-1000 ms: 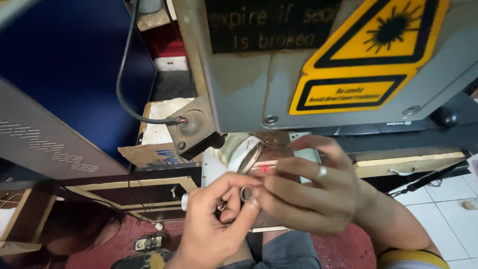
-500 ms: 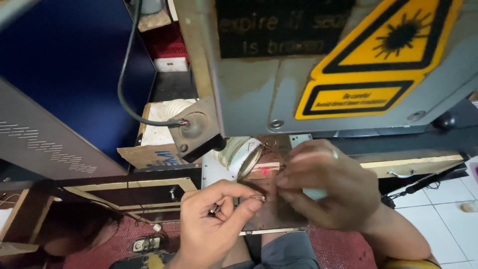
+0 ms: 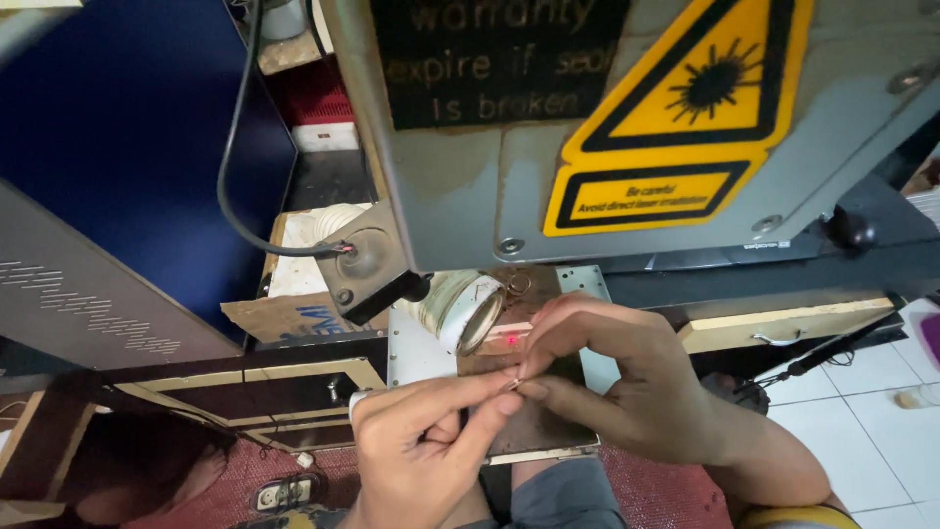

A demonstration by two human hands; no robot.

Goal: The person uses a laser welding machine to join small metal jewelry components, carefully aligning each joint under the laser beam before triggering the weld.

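Metal plate edge beside left hand

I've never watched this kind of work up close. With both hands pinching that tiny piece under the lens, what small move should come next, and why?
Probably nudge the tiny piece a little up toward the red dot. The left hand and right hand pinch it over the dark plate, just short of where the dot falls below the lens, so it looks not quite lined up.

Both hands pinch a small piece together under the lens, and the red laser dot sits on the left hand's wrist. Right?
Not quite. In the head view the red dot lies on the plate, above the fingertips of both hands, left hand and right hand; the rest holds.
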